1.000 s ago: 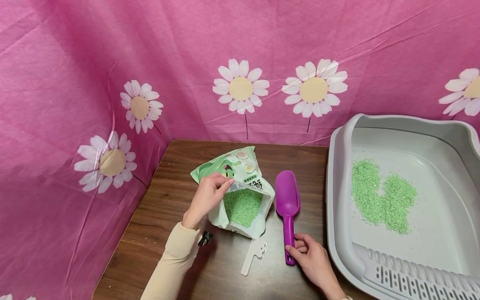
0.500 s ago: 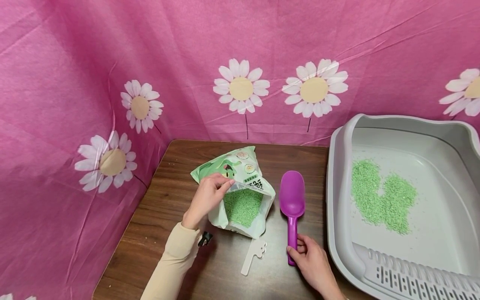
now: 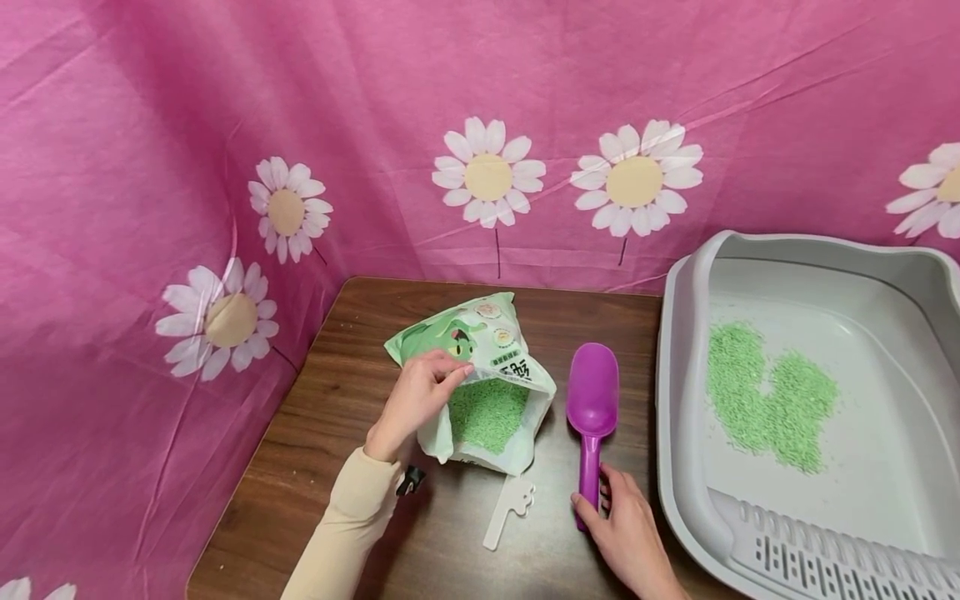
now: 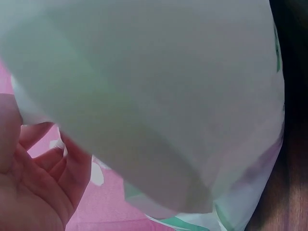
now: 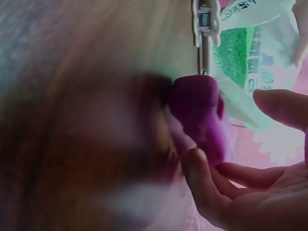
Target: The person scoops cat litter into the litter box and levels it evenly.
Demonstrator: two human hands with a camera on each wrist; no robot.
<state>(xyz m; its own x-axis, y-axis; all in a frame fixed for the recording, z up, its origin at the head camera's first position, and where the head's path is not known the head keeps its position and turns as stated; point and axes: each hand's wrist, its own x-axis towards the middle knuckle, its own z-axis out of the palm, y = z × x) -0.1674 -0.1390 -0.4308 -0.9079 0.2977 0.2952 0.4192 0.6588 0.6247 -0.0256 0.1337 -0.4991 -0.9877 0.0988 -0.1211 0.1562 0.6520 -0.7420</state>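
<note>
My left hand (image 3: 420, 392) pinches the upper edge of the opened bag (image 3: 510, 342) between thumb and fingers. Green pellets of litter (image 3: 487, 417) fill the bag's mouth. The bag's pale wall (image 4: 168, 96) takes up most of the left wrist view, with the hand at lower left. A purple scoop (image 3: 592, 392) lies right of the bag, its bowl pointing away. Over its handle is my right hand (image 3: 626, 521). In the right wrist view the thumb (image 5: 281, 108) stands off the scoop handle (image 5: 199, 115), while fingertips (image 5: 197, 166) are right at its side.
A grey litter box (image 3: 686, 433) with green pellets on its floor stands at the right. A white bag clip (image 3: 506, 512) lies in front of the bag on the wooden table (image 3: 315, 467). A pink flowered cloth (image 3: 375, 125) hangs behind.
The scoop has shifted right and turned a little straighter, away from the bag. The right hand's fingers have loosened around the handle. The left hand stays on the bag edge.
</note>
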